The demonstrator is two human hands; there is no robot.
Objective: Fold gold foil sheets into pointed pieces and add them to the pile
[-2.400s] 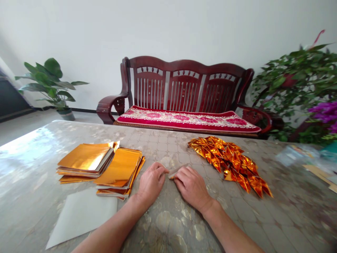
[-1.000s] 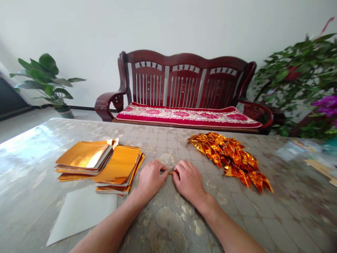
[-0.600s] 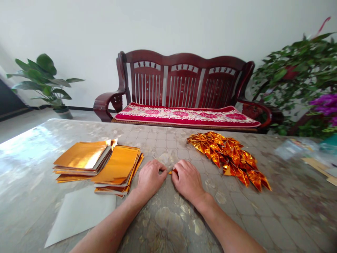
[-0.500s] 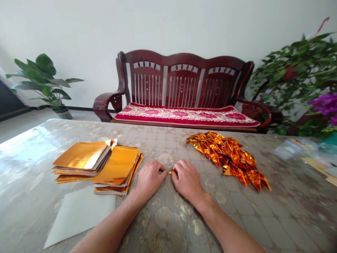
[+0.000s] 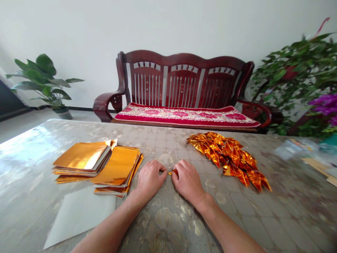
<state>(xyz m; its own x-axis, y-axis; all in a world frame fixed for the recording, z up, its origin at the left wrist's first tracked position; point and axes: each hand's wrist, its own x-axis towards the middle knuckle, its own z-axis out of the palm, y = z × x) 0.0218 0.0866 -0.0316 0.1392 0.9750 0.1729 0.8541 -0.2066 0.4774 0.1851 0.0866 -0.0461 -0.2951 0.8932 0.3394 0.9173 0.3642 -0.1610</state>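
On the tabletop, at your far left, two stacks of gold foil squares sit just above a pale sheet. At centre, your left hand and right hand keep a pressed-together grip, pinching a small folded gold foil piece between them. To the right lies a heap of folded gold foil triangles.
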